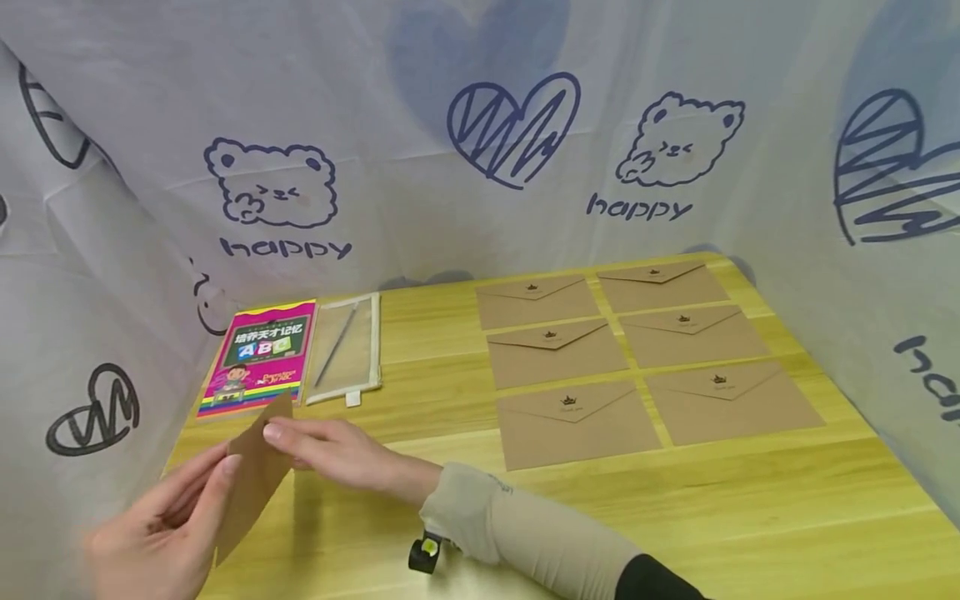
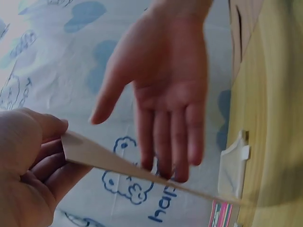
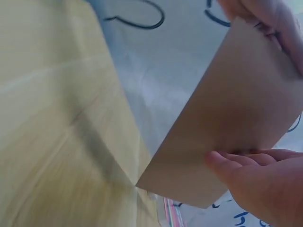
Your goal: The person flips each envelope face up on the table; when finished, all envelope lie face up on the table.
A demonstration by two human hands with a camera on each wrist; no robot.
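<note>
A plain brown kraft envelope point(image 1: 258, 483) is held tilted above the table's near left part. My left hand point(image 1: 168, 508) grips one end between thumb and fingers; the left wrist view shows this envelope point(image 2: 99, 153) nearly edge-on. On its other part lies my right hand point(image 1: 345, 454). In the left wrist view the right hand point(image 2: 165, 90) has its fingers straight and its thumb spread, fingertips at the envelope. The right wrist view shows the envelope's broad blank face point(image 3: 227, 109), with a right fingertip touching it.
Several brown envelopes point(image 1: 577, 421) with crown prints lie in two columns on the right of the wooden table point(image 1: 450, 517). A pink ABC booklet point(image 1: 258, 358) and a zip pouch point(image 1: 348, 350) with a thin stick-like item lie back left. Printed cloth point(image 1: 420, 200) surrounds the table.
</note>
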